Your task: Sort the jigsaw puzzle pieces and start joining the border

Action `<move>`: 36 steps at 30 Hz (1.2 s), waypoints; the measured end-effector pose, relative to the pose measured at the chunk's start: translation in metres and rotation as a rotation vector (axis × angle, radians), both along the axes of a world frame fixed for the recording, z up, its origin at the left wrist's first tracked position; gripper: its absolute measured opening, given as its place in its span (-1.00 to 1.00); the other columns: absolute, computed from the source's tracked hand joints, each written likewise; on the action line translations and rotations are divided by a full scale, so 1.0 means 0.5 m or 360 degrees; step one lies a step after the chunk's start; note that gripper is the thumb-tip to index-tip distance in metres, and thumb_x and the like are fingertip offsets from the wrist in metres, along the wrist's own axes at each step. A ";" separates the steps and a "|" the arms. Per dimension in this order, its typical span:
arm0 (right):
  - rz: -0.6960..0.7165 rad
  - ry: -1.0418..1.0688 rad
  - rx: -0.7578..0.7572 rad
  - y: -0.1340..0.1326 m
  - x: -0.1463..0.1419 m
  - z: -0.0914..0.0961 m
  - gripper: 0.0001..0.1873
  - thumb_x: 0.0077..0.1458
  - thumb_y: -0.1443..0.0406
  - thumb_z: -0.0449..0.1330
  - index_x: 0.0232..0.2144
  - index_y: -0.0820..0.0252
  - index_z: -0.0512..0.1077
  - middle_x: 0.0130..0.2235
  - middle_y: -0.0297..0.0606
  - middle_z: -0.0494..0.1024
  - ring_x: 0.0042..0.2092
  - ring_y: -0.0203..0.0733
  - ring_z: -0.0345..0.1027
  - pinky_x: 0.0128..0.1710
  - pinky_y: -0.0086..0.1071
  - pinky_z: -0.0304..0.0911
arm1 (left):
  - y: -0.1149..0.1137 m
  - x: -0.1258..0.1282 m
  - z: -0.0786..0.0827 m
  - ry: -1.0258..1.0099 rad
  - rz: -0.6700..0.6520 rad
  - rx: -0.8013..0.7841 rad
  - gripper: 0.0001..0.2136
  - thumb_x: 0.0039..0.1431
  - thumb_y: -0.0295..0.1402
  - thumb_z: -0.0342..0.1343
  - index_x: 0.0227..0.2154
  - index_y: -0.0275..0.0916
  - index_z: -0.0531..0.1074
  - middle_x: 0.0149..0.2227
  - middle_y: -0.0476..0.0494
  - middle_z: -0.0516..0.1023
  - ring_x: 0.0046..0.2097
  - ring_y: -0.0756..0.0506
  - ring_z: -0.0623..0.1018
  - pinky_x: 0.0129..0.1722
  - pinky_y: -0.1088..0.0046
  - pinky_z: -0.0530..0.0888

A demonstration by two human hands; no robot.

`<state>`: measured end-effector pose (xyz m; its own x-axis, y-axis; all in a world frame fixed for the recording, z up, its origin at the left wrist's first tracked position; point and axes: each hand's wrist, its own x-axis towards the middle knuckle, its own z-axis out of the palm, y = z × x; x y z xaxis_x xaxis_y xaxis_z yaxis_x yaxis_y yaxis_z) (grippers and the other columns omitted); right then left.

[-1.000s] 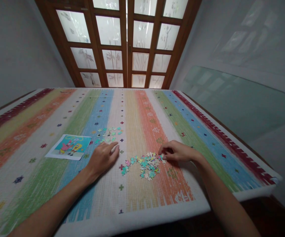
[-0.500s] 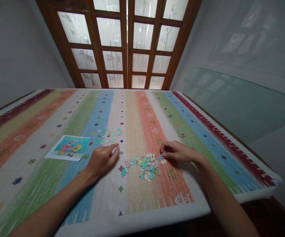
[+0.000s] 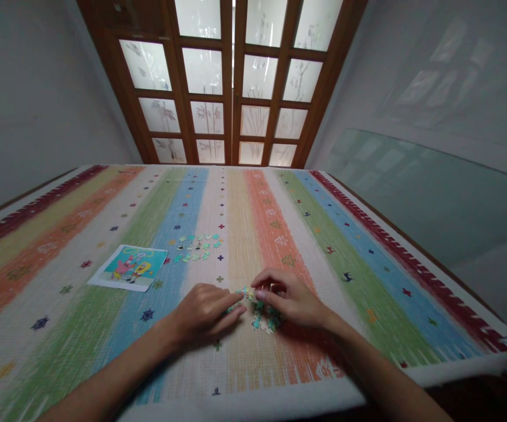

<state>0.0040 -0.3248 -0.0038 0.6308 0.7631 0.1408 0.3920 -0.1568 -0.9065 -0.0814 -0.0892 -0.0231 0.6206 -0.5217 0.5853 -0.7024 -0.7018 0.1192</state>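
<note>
Near the front edge of the counter (image 3: pixel 244 363), the puzzle-piece pile (image 3: pixel 264 322) is flanked by both hands. Its right part is covered by the right hand (image 3: pixel 295 298), the nearer one; no long axis can be made out. To its left, the left hand (image 3: pixel 204 310) is held with fingers pointed at it. Right fingertips are bent together; whether a piece is pinched by either grip cannot be told.

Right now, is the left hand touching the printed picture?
Apart: the head view shows striped cloth between the left hand and the printed picture.
</note>
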 end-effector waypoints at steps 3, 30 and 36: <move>0.0035 0.0080 0.0082 0.017 -0.026 -0.004 -0.92 0.22 0.29 0.24 -0.24 0.15 0.52 -0.30 -0.24 0.60 -0.30 -0.20 0.46 -0.33 -0.33 0.34 | -0.007 -0.005 0.000 0.0052 -0.0063 -0.0010 -0.79 0.51 -0.34 -0.05 -0.11 -0.23 0.48 -0.49 -0.02 0.58 -0.53 -0.01 0.52 -0.55 0.42 0.38; -0.0303 -0.0254 0.0218 0.012 -0.008 -0.004 -0.85 0.23 0.26 0.20 -0.40 0.14 0.44 -0.38 -0.31 0.43 -0.40 -0.25 0.26 -0.43 -0.34 0.11 | 0.062 0.028 -0.027 0.0571 0.0850 0.0555 -0.70 0.34 -0.48 -0.15 -0.23 -0.29 0.52 -0.46 -0.22 0.60 -0.47 -0.15 0.54 -0.50 0.37 0.29; -0.0314 -0.0304 0.0204 0.007 -0.004 0.001 -0.87 0.21 0.29 0.18 -0.40 0.15 0.45 -0.38 -0.32 0.44 -0.41 -0.27 0.27 -0.44 -0.35 0.11 | 0.049 0.019 -0.019 0.0653 0.0781 0.0579 -0.70 0.36 -0.40 -0.12 -0.13 -0.24 0.54 -0.43 -0.17 0.63 -0.42 -0.15 0.60 -0.46 0.38 0.34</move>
